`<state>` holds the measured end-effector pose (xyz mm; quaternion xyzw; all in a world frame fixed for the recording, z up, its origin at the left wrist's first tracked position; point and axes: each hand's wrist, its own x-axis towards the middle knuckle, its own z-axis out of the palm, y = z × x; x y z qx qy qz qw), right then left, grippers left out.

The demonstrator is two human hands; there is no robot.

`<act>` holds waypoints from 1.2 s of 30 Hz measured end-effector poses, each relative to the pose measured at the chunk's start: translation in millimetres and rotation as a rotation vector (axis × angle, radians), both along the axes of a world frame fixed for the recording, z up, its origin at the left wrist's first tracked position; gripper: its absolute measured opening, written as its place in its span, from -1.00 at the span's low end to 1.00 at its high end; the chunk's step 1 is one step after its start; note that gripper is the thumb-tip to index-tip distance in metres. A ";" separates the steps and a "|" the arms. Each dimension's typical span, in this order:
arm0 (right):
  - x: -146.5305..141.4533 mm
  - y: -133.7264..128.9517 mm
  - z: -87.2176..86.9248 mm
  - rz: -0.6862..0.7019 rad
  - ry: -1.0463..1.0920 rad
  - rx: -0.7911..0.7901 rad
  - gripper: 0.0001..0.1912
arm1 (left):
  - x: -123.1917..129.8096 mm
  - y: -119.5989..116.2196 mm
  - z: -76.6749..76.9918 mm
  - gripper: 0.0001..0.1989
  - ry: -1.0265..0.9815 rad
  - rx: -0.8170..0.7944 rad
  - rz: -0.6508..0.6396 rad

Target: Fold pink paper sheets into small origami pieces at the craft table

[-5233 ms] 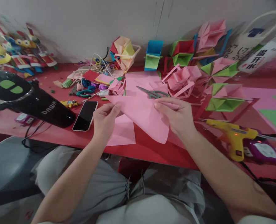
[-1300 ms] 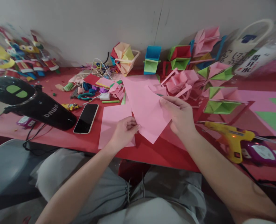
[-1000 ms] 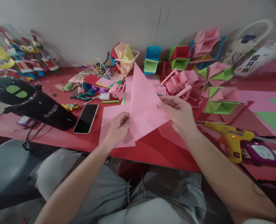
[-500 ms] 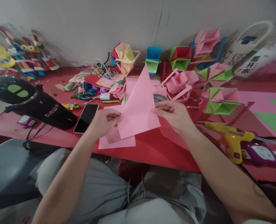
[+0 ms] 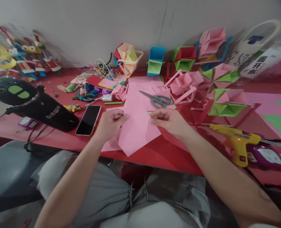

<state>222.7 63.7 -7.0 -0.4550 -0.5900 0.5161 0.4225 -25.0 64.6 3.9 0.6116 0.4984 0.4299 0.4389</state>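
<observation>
Between my hands is a sheet of pink paper (image 5: 139, 131), with a corner pointing down toward me over the table's front edge. My left hand (image 5: 112, 123) pinches its left edge between thumb and fingers. On the opposite edge, my right hand (image 5: 169, 122) grips it the same way. Grey-handled scissors (image 5: 158, 99) lie just beyond the sheet, on more pink paper (image 5: 137, 85). Another flat pink piece (image 5: 110, 144) shows partly under the held sheet, beside my left hand.
A black phone (image 5: 88, 120) and a large black DAWN bottle (image 5: 47, 107) are at left. To the right lies a yellow glue gun (image 5: 237, 142) with its light lit. Folded paper wheels (image 5: 228, 103) and paper scraps (image 5: 104, 82) line the back of the red table (image 5: 154, 155).
The pink sheet's raised far point has come down, and its near corner has swung lower. The scissors, mostly covered before, now show. My right hand has shifted slightly left.
</observation>
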 end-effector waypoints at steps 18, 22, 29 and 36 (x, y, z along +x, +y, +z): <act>-3.1 -2.1 6.7 0.123 -0.016 -0.069 -0.82 | -7.8 5.4 -6.1 -0.77 -0.134 -0.057 0.029; -3.1 -3.0 4.9 0.162 -0.028 -0.057 -0.85 | -5.6 4.0 0.3 -0.81 -0.153 0.038 0.052; -5.7 -7.3 5.6 0.232 -0.057 -0.090 -0.86 | -3.8 3.4 1.6 -0.80 -0.133 0.110 0.154; -5.1 -7.8 4.2 0.265 -0.102 -0.065 -0.84 | -2.3 4.3 -1.4 -0.81 -0.186 0.189 0.222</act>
